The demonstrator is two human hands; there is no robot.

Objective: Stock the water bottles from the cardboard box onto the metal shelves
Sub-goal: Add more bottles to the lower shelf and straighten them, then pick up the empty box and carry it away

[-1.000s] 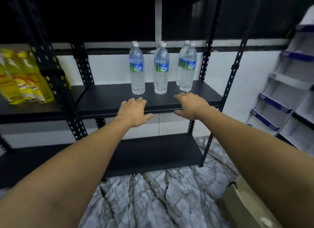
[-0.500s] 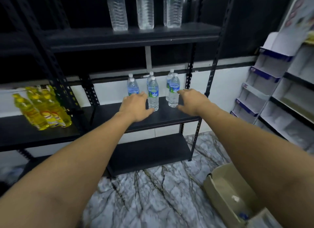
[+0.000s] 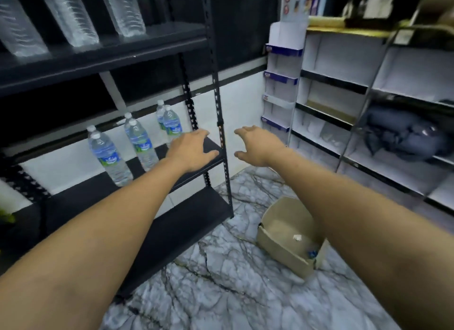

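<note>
Several clear water bottles (image 3: 141,143) with blue-green labels stand in pairs on the middle board of the black metal shelf (image 3: 73,197). More bottles (image 3: 71,15) stand on the board above. My left hand (image 3: 191,149) hovers open, palm down, over the shelf's right front corner, holding nothing. My right hand (image 3: 258,144) is held out open just right of the shelf post, empty, fingers loosely bent. The cardboard box (image 3: 282,246) lies on the marble floor at the lower right, partly hidden by my right forearm; only scraps show inside.
White shelving (image 3: 344,113) with black edges lines the right wall, holding a dark bundle (image 3: 403,135). A white and blue cardboard display stand (image 3: 280,89) sits in the corner. Marble floor (image 3: 221,293) lies between the shelves.
The view has swung right and tilted, so the shelf and bottles slid left and the box came more into sight. Both hands stay outstretched and empty, now past the bottles near the shelf's right post.
</note>
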